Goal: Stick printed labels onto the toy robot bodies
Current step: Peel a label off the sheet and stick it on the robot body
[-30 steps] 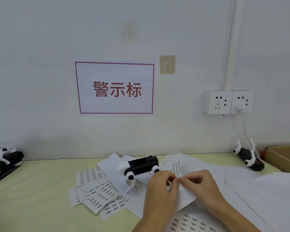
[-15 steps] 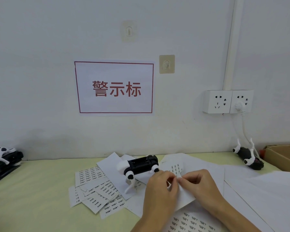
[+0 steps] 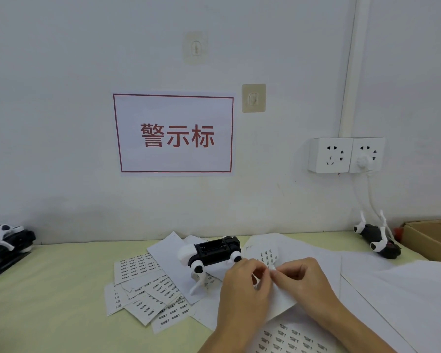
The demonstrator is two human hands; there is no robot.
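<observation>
A black-and-white toy robot body (image 3: 212, 254) lies on its back on loose papers at the table's middle. Just right of it I hold up a white label sheet (image 3: 266, 254) with small printed labels. My left hand (image 3: 243, 289) and my right hand (image 3: 304, 280) meet at the sheet's lower edge, fingertips pinching it together. Whether one label is lifted free is too small to tell. Another label sheet (image 3: 288, 338) lies flat below my hands.
Several cut label strips (image 3: 148, 289) are scattered left of the toy. A second toy robot (image 3: 377, 236) lies at the back right beside a cardboard box (image 3: 433, 240). More toy robots (image 3: 5, 242) sit at the far left. Large white sheets (image 3: 402, 296) cover the right side.
My hands stay pinched together on the label sheet with only small finger movements. The toy robot has not moved.
</observation>
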